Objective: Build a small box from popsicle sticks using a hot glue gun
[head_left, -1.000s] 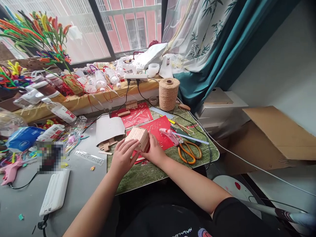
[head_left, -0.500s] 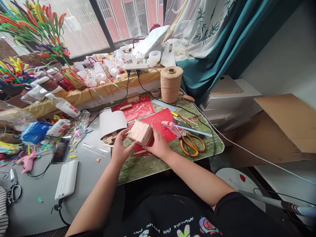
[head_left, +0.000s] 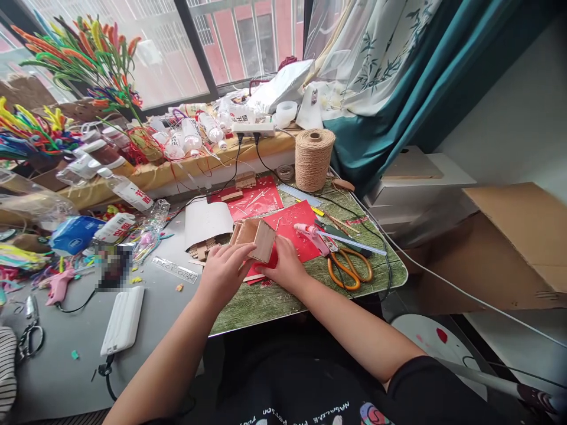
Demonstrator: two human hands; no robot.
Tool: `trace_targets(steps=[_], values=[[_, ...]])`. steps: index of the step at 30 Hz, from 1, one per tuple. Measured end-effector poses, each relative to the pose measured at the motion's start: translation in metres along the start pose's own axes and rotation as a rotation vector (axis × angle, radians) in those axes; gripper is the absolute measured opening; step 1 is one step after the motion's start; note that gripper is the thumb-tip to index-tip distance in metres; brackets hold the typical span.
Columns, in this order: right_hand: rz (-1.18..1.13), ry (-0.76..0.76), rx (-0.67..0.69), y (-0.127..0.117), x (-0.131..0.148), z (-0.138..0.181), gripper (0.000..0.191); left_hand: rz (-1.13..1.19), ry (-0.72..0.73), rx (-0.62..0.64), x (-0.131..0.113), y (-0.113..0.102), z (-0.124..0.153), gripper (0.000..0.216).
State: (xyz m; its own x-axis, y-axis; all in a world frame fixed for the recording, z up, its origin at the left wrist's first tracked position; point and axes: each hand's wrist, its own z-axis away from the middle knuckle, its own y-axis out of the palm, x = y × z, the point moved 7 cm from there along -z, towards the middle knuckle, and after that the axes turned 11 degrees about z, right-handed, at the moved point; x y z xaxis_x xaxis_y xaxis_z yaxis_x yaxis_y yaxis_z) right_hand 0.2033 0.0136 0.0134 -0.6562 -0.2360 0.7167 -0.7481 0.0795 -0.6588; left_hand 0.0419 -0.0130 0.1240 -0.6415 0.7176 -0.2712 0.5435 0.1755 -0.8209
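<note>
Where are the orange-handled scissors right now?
In the head view, the orange-handled scissors lie on the green wood-patterned table, right of the right hand, beside a pink glue gun.

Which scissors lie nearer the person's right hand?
The orange-handled scissors, on the green tabletop near the right hand; the silver pair lies far left on the grey table.

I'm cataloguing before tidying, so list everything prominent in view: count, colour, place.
Wooden piece: one, brown, between hands
Sheets: two, red, green table
Glue guns: two, pink, right and far left
Scissors: two pairs, orange-handled right, dark far left
Twine spool: one, tan, green table's back
Power bank: one, white, grey table
Power strip: one, white, windowsill
Bottles: several, clear, windowsill
Pipe cleaners: many, multicoloured, left
Curtain: one, teal, right
Open box: one, brown, right
Left hand: one, on wooden piece
Right hand: one, beside it
</note>
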Motion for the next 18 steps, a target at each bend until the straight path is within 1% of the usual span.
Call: trace_targets(steps=[2,3,5,7,8,10,12,14,16,18], values=[[0.000,0.022,-0.014,0.003,-0.006,0.003,0.107,-0.058,0.042,0.046,0.009,0.005,-0.003,0.035],[0.005,0.020,-0.013,0.005,-0.008,0.004,0.108,-0.075,0.058,0.083,0.013,0.009,-0.004,0.036],[0.012,-0.013,0.003,0.008,-0.008,0.006,0.101,-0.082,0.087,0.160,0.019,0.016,-0.004,0.038],[0.013,-0.053,0.010,0.008,-0.005,0.006,0.090,-0.066,0.097,0.184,0.019,0.020,0.001,0.039],[0.010,-0.066,0.006,0.006,-0.004,0.006,0.086,-0.053,0.085,0.153,0.018,0.018,0.004,0.040],[-0.004,-0.079,-0.002,0.003,-0.001,0.005,0.078,-0.002,0.000,0.007,0.019,0.012,0.014,0.046],[-0.029,-0.094,0.006,0.001,0.001,0.005,0.070,0.091,-0.166,-0.205,0.028,0.007,0.029,0.065],[-0.061,-0.129,0.041,0.003,0.006,0.007,0.066,0.213,-0.350,-0.371,0.043,0.013,0.047,0.090],[-0.089,-0.165,0.086,0.006,0.009,0.009,0.068,0.337,-0.484,-0.399,0.056,0.032,0.059,0.114],[-0.104,-0.192,0.130,0.009,0.012,0.011,0.071,0.417,-0.569,-0.400,0.067,0.048,0.064,0.127]])
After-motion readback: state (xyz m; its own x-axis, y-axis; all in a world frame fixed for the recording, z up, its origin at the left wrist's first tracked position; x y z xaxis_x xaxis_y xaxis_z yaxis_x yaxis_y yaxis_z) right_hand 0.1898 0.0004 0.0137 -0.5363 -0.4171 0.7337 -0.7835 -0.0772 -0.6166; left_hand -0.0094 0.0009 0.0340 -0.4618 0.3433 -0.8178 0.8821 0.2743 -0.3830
